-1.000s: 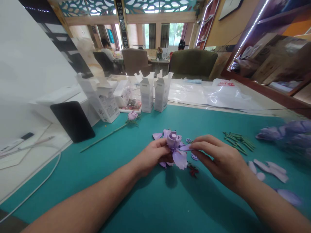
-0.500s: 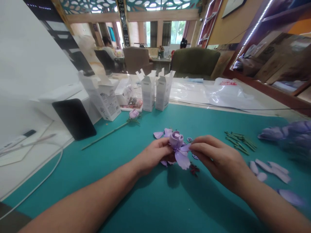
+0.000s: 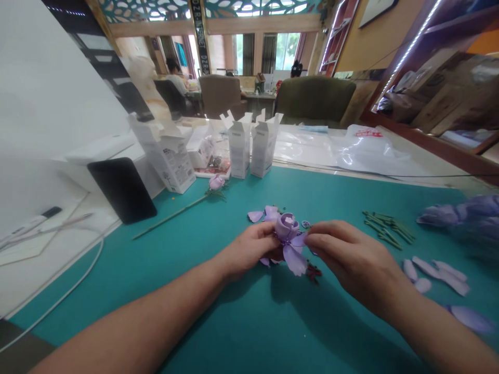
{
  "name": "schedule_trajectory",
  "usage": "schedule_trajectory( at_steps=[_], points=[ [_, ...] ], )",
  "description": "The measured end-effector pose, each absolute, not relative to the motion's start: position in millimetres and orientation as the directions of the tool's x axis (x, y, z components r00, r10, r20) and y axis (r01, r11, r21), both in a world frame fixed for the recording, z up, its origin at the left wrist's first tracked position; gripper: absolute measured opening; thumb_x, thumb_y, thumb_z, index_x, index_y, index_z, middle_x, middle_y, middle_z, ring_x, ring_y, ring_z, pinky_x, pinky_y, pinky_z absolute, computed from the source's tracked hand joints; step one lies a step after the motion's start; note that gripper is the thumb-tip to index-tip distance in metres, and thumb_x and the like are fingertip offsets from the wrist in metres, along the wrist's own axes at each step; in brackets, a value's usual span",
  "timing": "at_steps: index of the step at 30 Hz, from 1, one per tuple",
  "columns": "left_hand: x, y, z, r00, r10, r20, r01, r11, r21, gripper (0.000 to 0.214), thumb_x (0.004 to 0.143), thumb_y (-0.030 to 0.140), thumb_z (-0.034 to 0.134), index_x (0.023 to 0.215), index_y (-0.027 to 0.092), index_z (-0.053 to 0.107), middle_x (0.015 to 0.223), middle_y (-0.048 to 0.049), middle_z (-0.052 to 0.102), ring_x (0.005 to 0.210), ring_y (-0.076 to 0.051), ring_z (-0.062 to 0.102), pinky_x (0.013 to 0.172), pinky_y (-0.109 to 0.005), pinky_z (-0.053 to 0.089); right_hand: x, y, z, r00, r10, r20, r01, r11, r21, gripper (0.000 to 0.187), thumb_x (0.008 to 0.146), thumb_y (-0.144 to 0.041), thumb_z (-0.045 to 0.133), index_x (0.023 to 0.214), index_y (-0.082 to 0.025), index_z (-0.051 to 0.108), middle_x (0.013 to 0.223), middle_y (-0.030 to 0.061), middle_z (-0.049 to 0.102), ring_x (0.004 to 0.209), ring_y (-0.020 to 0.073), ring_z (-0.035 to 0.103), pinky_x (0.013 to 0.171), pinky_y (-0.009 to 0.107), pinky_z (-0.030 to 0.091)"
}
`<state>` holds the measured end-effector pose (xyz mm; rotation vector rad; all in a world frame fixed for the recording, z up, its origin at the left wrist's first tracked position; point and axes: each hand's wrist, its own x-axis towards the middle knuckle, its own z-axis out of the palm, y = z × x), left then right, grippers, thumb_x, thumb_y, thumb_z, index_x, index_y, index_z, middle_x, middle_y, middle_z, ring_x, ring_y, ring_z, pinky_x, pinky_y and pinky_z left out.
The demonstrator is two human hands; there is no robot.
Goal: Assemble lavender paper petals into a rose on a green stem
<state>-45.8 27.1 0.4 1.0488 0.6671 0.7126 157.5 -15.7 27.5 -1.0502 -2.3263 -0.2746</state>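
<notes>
My left hand (image 3: 257,244) is closed around the base of a purple artificial flower (image 3: 287,226), holding it above the green mat. One broad lower petal (image 3: 295,259) hangs from the flower toward me. With thumb and fingers, my right hand (image 3: 343,249) pinches another purple petal (image 3: 299,240) at the flower's right side; its outer end is hidden by the fingertips. Loose purple petals (image 3: 255,216) lie on the mat behind my left hand. A small purple ring-like piece (image 3: 305,224) and dark red bits (image 3: 313,272) lie near the flower.
Green stem pieces (image 3: 390,227), pale lilac strips (image 3: 440,272) and purple petals (image 3: 444,214) lie on the right. A finished-looking rose (image 3: 217,182) with a long stem lies at left, near a black tablet-like object (image 3: 122,190). White boxes (image 3: 263,148) stand at the back.
The flower tilts slightly, showing more of its centre, and the pinched petal sits closer against it. Both hands keep their grip. The whole view has shifted a little.
</notes>
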Motion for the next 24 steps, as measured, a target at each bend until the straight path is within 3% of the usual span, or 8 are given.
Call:
schedule_trajectory(
  at_steps=[10, 24],
  points=[
    [-45.7, 25.8, -0.2, 0.609, 0.779, -0.15, -0.175, 0.316, 0.932, 0.041, 0.068, 0.046, 0.08, 0.09, 0.013, 0.069, 0.075, -0.0044, 0.063, 0.067, -0.014, 0.056, 0.067, -0.026, 0.039, 156.4, -16.5, 29.6, -0.565, 0.589, 0.577, 0.724, 0.69, 0.004, 0.034, 0.098, -0.01, 0.036, 0.085, -0.018, 0.067, 0.092, 0.0103, 0.067, 0.077, 0.0196, 0.063, 0.066, 0.028, 0.052],
    [-45.5, 25.0, 1.9, 0.582, 0.792, -0.182, -0.169, 0.337, 0.926, 0.026, 0.071, 0.033, 0.075, 0.087, 0.013, 0.071, 0.07, -0.0025, 0.06, 0.063, -0.012, 0.054, 0.067, -0.025, 0.04, 148.5, -18.8, 29.5, -0.556, 0.57, 0.604, 0.698, 0.715, -0.031, 0.032, 0.101, -0.015, 0.037, 0.088, -0.019, 0.066, 0.091, 0.0095, 0.067, 0.078, 0.0194, 0.063, 0.068, 0.029, 0.053]
  ],
)
